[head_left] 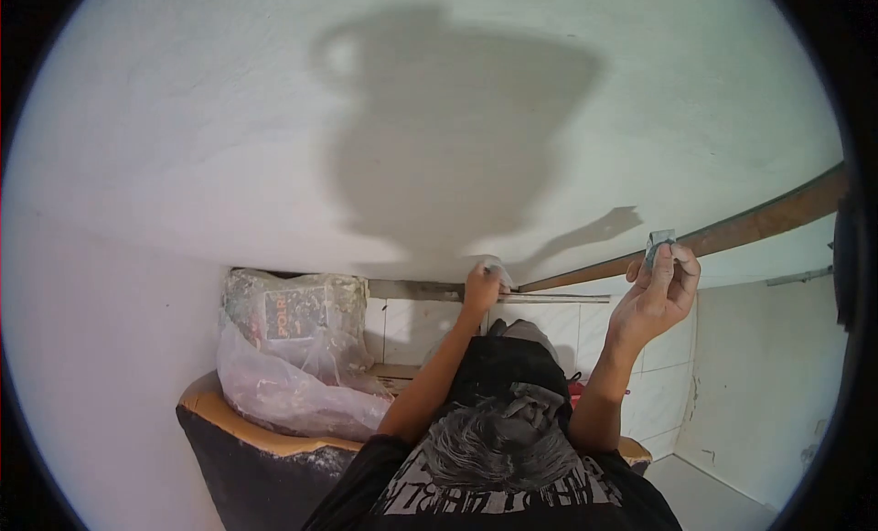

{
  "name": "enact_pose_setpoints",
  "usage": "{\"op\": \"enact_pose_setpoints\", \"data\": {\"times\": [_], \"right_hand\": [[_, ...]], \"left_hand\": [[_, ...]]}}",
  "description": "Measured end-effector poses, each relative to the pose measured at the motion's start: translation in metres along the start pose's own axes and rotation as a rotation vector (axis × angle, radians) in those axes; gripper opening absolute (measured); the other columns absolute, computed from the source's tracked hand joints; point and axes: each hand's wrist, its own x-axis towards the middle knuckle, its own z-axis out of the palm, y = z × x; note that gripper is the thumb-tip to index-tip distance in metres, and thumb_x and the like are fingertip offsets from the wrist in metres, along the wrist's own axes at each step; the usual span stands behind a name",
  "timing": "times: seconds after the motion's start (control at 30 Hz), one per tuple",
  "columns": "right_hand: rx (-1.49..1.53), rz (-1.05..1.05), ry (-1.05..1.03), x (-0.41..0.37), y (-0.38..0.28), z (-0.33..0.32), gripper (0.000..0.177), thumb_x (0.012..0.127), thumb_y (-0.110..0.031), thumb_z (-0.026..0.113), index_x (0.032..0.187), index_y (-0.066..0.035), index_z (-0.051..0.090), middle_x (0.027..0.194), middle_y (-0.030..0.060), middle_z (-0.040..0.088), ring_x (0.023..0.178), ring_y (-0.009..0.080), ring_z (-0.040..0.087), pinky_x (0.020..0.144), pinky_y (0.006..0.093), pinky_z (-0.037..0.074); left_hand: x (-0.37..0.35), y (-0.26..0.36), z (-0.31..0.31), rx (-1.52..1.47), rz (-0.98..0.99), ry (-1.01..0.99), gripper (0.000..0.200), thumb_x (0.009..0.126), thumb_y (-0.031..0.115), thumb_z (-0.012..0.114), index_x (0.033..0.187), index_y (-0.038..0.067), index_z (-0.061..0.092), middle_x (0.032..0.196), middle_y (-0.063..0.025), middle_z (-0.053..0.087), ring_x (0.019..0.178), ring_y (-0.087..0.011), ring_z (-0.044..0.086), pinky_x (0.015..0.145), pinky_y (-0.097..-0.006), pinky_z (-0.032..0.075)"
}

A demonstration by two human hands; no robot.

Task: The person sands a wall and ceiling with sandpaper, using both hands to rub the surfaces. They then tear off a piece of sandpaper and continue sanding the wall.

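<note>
My left hand (482,287) is closed near the foot of the pale wall (229,119), around a whitish, crumpled piece (497,269) that looks like plastic or cloth. Raised on the right, my right hand (660,289) pinches a small grey folded piece (660,241) between thumb and fingers; its material is hard to tell. Behind that hand a long brown strip (750,227) runs along the wall, narrowing toward my left hand. Both forearms reach forward from black sleeves.
At the left, a dusty sack (297,316) and clear plastic (293,380) rest by a black-and-tan padded seat (265,472). White tiles (666,398) lie beyond my body. A pale panel (768,375) stands at the right. My shadow falls on the wall.
</note>
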Motion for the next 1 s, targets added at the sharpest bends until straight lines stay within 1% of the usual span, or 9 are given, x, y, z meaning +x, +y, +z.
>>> {"op": "enact_pose_setpoints", "data": {"times": [0.17, 0.23, 0.4, 0.5, 0.57, 0.7, 0.8, 0.87, 1.0], "right_hand": [[-0.008, -0.028, 0.108, 0.007, -0.007, -0.010, 0.013, 0.085, -0.003, 0.056, 0.097, -0.004, 0.052, 0.077, 0.0025, 0.052, 0.059, 0.0061, 0.043, 0.046, 0.0212, 0.037], [0.018, 0.011, 0.169, 0.007, -0.002, -0.018, 0.027, 0.087, -0.004, 0.053, 0.113, -0.003, 0.047, 0.079, 0.0019, 0.052, 0.059, 0.0055, 0.042, 0.046, 0.0204, 0.037], [0.018, 0.139, 0.122, -0.004, -0.005, -0.014, 0.037, 0.090, -0.009, 0.048, 0.126, -0.001, 0.042, 0.076, 0.0009, 0.050, 0.059, 0.0053, 0.041, 0.048, 0.0196, 0.037], [0.046, 0.187, 0.042, -0.005, -0.001, -0.015, 0.022, 0.091, -0.009, 0.047, 0.111, 0.000, 0.052, 0.075, 0.0017, 0.050, 0.059, 0.0065, 0.042, 0.049, 0.0208, 0.038], [0.088, 0.168, 0.039, -0.003, -0.001, -0.017, 0.018, 0.091, -0.009, 0.047, 0.106, -0.001, 0.052, 0.076, 0.0018, 0.050, 0.059, 0.0067, 0.042, 0.050, 0.0213, 0.039], [0.133, 0.170, 0.043, 0.002, -0.004, -0.028, 0.011, 0.089, -0.007, 0.047, 0.097, -0.003, 0.053, 0.077, 0.0016, 0.050, 0.061, 0.0069, 0.043, 0.050, 0.0220, 0.039], [0.141, 0.165, 0.036, 0.007, -0.001, -0.036, 0.011, 0.089, -0.006, 0.047, 0.098, -0.003, 0.053, 0.077, 0.0016, 0.050, 0.061, 0.0070, 0.043, 0.050, 0.0221, 0.039], [0.147, 0.185, 0.030, 0.006, 0.002, -0.043, 0.011, 0.089, -0.006, 0.047, 0.098, -0.003, 0.053, 0.077, 0.0016, 0.050, 0.061, 0.0070, 0.043, 0.050, 0.0222, 0.039], [0.173, 0.247, -0.009, 0.006, 0.004, -0.045, 0.011, 0.089, -0.006, 0.047, 0.096, -0.002, 0.053, 0.076, 0.0026, 0.051, 0.061, 0.0070, 0.043, 0.050, 0.0221, 0.039]], "left_hand": [[-0.030, 0.076, 0.010, -0.108, -0.057, -0.455, 0.013, 0.082, 0.013, 0.053, 0.091, 0.003, 0.053, 0.076, -0.0022, 0.054, 0.064, -0.0085, 0.051, 0.056, -0.0211, 0.040], [-0.049, 0.101, 0.013, -0.206, -0.024, -0.440, 0.016, 0.083, 0.012, 0.052, 0.096, 0.003, 0.053, 0.078, -0.0017, 0.054, 0.068, -0.0082, 0.052, 0.063, -0.0230, 0.042], [-0.069, 0.119, -0.006, -0.435, 0.090, -0.457, 0.021, 0.084, 0.009, 0.048, 0.103, 0.003, 0.051, 0.088, -0.0009, 0.055, 0.082, -0.0079, 0.052, 0.077, -0.0273, 0.042], [-0.068, 0.113, -0.017, -0.379, 0.154, -0.344, 0.020, 0.084, 0.011, 0.049, 0.103, 0.003, 0.052, 0.082, -0.0013, 0.056, 0.073, -0.0091, 0.054, 0.070, -0.0268, 0.045], [-0.062, 0.095, -0.031, 0.035, 0.000, -0.119, 0.017, 0.085, 0.013, 0.050, 0.099, 0.003, 0.053, 0.075, -0.0015, 0.055, 0.063, -0.0098, 0.054, 0.060, -0.0253, 0.046], [-0.056, 0.028, -0.073, 0.010, -0.042, 0.060, 0.018, 0.086, 0.018, 0.053, 0.095, 0.002, 0.054, 0.071, -0.0054, 0.059, 0.057, -0.0133, 0.059, 0.049, -0.0214, 0.044], [-0.035, -0.008, -0.124, -0.283, -0.057, 0.320, 0.016, 0.087, 0.016, 0.052, 0.092, 0.001, 0.054, 0.074, -0.0075, 0.061, 0.057, -0.0145, 0.060, 0.049, -0.0235, 0.047], [-0.020, -0.014, -0.147, -0.392, 0.115, 0.489, 0.011, 0.087, 0.010, 0.052, 0.091, 0.001, 0.053, 0.076, -0.0094, 0.062, 0.059, -0.0159, 0.062, 0.049, -0.0236, 0.049], [0.017, -0.003, -0.157, -0.205, 0.037, 0.556, 0.009, 0.087, 0.007, 0.051, 0.092, 0.000, 0.052, 0.076, -0.0096, 0.062, 0.064, -0.0178, 0.063, 0.051, -0.0228, 0.051]]}}
